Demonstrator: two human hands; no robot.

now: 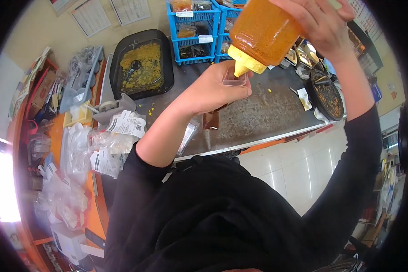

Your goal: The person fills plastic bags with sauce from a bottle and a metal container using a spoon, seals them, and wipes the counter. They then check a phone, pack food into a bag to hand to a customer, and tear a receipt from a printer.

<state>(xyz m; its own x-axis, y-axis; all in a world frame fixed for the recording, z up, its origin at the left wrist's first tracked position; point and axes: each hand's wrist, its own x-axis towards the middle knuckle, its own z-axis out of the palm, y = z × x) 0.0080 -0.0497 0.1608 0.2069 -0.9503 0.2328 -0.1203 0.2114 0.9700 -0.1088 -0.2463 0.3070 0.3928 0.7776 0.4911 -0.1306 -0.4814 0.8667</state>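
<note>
My right hand (324, 27) is wrapped around a large squeeze bottle (269, 31) of orange-brown sauce, tipped upside down. Its yellow nozzle cap (245, 61) points down at the mouth of a small clear plastic pouch (234, 82). Fingers curled, my left hand (217, 88) grips this pouch around its opening, right beneath the nozzle tip. Much of the pouch is hidden behind the hand. Just below my left hand shows a flat brown sauce-filled packet (211, 120).
A black tray (168, 68) of yellow-green crumbly food stands back left, with blue basket racks (192, 43) beside it. At right sits a round black pan (324, 95). Labelled plastic bags (127, 124) pile up at left. Yellow crumbs dot the dark worktop (276, 113).
</note>
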